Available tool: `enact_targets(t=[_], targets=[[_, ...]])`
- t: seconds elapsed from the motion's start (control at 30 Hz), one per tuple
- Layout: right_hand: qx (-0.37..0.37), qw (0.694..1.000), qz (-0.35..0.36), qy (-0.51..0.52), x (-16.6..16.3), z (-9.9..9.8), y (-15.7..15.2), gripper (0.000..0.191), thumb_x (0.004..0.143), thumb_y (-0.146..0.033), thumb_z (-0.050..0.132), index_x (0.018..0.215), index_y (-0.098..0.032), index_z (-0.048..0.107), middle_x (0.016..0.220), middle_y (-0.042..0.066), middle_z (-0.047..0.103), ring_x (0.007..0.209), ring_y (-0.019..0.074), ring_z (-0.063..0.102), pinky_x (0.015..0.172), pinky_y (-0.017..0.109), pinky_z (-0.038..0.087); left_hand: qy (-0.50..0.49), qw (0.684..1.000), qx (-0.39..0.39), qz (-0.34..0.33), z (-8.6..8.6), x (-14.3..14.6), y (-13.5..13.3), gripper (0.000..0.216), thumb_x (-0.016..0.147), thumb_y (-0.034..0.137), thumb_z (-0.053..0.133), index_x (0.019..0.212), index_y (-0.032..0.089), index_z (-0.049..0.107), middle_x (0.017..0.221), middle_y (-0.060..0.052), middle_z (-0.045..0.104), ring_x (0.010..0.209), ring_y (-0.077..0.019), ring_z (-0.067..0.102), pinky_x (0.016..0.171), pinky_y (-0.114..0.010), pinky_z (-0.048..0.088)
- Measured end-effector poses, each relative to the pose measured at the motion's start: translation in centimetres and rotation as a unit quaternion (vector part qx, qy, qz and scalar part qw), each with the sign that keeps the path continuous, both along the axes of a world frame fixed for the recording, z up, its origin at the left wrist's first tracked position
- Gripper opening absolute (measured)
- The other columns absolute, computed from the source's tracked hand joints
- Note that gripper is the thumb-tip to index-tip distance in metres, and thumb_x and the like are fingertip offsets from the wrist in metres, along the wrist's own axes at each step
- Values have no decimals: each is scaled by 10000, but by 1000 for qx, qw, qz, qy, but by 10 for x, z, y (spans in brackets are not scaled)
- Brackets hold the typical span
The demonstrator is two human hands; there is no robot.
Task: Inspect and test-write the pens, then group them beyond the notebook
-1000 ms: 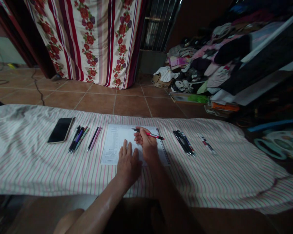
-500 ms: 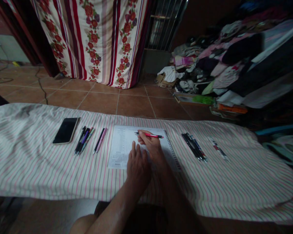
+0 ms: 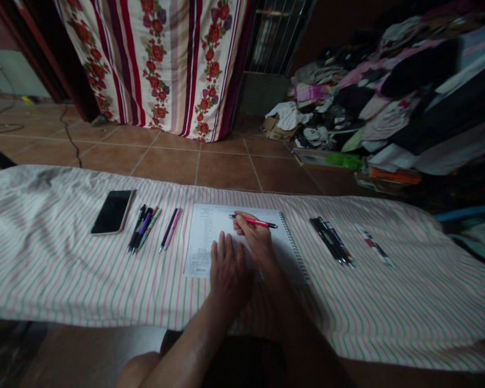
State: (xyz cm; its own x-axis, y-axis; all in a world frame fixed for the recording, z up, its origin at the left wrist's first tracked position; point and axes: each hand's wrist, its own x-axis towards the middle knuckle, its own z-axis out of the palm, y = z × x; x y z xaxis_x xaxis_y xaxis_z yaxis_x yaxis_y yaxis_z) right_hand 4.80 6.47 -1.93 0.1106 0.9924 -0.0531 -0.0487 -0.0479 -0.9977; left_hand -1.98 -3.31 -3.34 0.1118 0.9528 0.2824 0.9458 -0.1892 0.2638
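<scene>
A spiral notebook (image 3: 285, 253) with printed text down its left side lies on the striped cloth (image 3: 372, 302) in front of me. My left hand (image 3: 229, 265) rests flat on the page, fingers spread. Above and to the right of it, my right hand (image 3: 254, 233) grips a red and black pen (image 3: 261, 221). The pen lies at a low slant, its dark tip pointing left over the upper page. Just left of the notebook are a black pen (image 3: 167, 230) and a pink pen (image 3: 173, 229), side by side.
Farther left lie a bunch of several pens (image 3: 143, 230) and a phone (image 3: 113, 212). Right of the notebook are several dark pens (image 3: 332, 242) and a white-and-dark pen (image 3: 375, 246). Beyond the cloth are floor tiles, a floral curtain (image 3: 157, 64) and a clothes pile (image 3: 347, 97).
My view has shifted slightly, so the things on the cloth appear a little farther right. My left fingers look more spread. The right hand keeps its grip on the pen.
</scene>
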Motion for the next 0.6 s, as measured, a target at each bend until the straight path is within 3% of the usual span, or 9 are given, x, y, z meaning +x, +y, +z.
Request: enact_targets(t=[0.17,0.6], targets=[[-3,1000,-6,-8,1,-3,0,337,639,-386,669,877,-146,672,636,23,672,575,123,617,534,243,496,1,1000,3,-2,5,0,-1,453,827,292,476,1240,105,473,1326,-231,467,1263,-360,384,985,-512,335],[-12,1000,-11,2,-4,-5,2,327,638,-351,655,896,-151,661,655,22,685,605,134,640,567,250,510,5,1000,4,-3,10,-4,2,338,859,227,428,1175,134,503,1286,-177,494,1225,-326,413,955,-471,374]])
